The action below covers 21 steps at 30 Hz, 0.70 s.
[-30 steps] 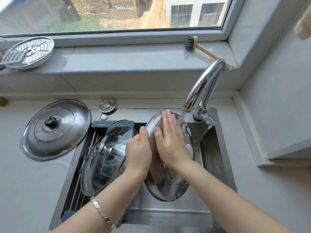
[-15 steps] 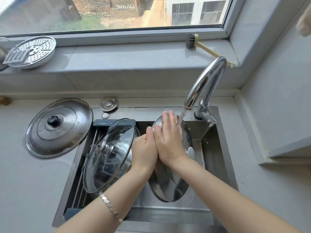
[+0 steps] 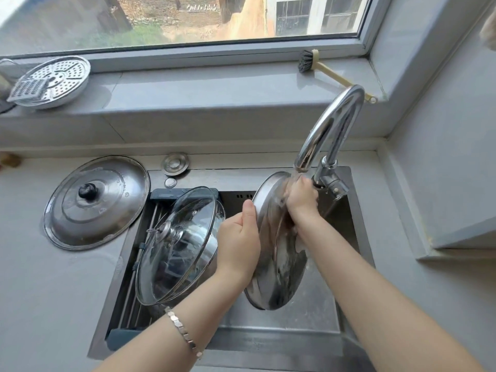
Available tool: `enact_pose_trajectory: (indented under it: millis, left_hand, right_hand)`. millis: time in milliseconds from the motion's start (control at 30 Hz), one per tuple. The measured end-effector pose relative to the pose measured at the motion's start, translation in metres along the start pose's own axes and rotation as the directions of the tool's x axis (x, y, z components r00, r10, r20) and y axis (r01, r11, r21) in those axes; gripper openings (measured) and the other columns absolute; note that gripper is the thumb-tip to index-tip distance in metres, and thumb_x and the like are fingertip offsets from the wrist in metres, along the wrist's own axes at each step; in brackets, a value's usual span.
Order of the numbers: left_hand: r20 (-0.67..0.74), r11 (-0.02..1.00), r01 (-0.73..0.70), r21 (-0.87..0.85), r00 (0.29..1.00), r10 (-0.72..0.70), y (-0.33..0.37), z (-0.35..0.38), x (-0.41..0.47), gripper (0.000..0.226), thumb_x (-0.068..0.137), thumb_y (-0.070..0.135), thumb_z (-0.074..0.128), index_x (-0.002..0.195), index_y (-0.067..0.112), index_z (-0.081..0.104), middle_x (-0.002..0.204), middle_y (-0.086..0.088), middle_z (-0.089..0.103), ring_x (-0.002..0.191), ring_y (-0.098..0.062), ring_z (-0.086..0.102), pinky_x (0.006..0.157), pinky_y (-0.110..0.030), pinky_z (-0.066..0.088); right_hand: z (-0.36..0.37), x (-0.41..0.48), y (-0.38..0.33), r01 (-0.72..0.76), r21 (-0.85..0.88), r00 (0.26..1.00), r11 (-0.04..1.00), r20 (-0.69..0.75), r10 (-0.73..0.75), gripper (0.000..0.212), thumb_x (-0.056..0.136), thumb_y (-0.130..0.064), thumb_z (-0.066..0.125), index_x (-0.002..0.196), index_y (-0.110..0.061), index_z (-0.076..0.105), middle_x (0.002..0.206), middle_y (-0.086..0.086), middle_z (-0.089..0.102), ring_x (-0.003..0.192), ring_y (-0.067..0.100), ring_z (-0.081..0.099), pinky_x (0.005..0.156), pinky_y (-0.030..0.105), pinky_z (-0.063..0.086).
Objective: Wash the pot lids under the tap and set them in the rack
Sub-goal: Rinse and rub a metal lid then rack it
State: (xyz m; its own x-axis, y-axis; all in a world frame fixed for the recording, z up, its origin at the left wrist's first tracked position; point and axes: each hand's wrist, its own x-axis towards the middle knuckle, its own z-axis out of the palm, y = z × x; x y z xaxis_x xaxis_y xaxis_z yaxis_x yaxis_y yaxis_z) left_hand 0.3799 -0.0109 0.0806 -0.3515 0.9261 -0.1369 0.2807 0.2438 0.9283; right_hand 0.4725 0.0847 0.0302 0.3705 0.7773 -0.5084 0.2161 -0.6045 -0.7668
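A round steel pot lid (image 3: 279,267) stands on edge over the sink (image 3: 308,312), its top under the running tap (image 3: 331,130). My left hand (image 3: 239,242) grips the lid's left rim, thumb up along the edge. My right hand (image 3: 300,200) is at the lid's top, just below the spout, with its fingers curled over the wet rim; it is blurred. A glass lid (image 3: 177,245) leans tilted in the dark rack (image 3: 135,275) over the sink's left side. A large steel lid (image 3: 107,210) with a black knob lies flat on the counter to the left.
A perforated steamer plate (image 3: 53,81) and a dish brush (image 3: 328,72) lie on the windowsill. A sink plug (image 3: 175,163) sits behind the sink. A wall and a ledge close off the right side.
My right hand slid up from the lid's face to its top rim under the spout, and its fingers curled. The lid turned more edge-on. My left hand kept its grip.
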Motion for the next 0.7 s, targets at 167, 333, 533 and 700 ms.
enact_pose_trajectory:
  millis: [167,333,533,700]
  left_hand:
    - [-0.115,0.944,0.276,-0.178,0.947,-0.299,0.003,-0.002,0.022,0.046,0.097,0.032,0.039,0.057,0.011,0.047,0.058,-0.004,0.049,0.057,-0.017,0.043,0.052,-0.024,0.038]
    - [-0.219,0.859,0.366,-0.359,0.861,-0.458,-0.007,-0.023,0.045,0.031,0.09,0.035,0.04,0.063,0.021,0.042,0.072,-0.006,0.045,0.072,-0.019,0.042,0.067,-0.032,0.038]
    - [-0.297,0.863,0.334,-0.379,0.839,-0.455,0.007,-0.02,0.041,0.038,0.094,0.037,0.037,0.062,0.016,0.042,0.067,0.001,0.047,0.071,-0.019,0.045,0.067,-0.031,0.04]
    - [-0.378,0.842,0.29,-0.456,0.793,-0.478,0.017,-0.025,0.048,0.041,0.094,0.04,0.038,0.075,0.008,0.056,0.069,0.004,0.05,0.078,-0.021,0.049,0.074,-0.032,0.044]
  right_hand:
    - [0.016,-0.084,0.017,0.766,-0.229,0.64,0.6,0.189,-0.745,0.064,0.087,-0.041,0.018,0.144,-0.014,0.032,0.154,0.002,0.024,0.143,0.011,0.011,0.118,0.032,0.003]
    - [0.001,-0.08,0.093,0.897,-0.238,0.431,0.373,0.287,-0.855,0.054,0.098,-0.044,0.022,0.142,-0.015,0.03,0.151,0.0,0.027,0.143,0.012,0.017,0.116,0.037,0.014]
    - [0.0,-0.085,0.068,0.867,-0.212,0.498,0.451,0.302,-0.813,0.055,0.096,-0.038,0.022,0.146,-0.016,0.021,0.152,-0.005,0.019,0.144,0.017,0.011,0.116,0.04,0.009]
    - [-0.007,-0.086,0.087,0.917,-0.221,0.389,0.332,0.311,-0.867,0.054,0.098,-0.044,0.017,0.144,-0.019,0.025,0.152,-0.004,0.021,0.144,0.007,0.009,0.117,0.031,0.008]
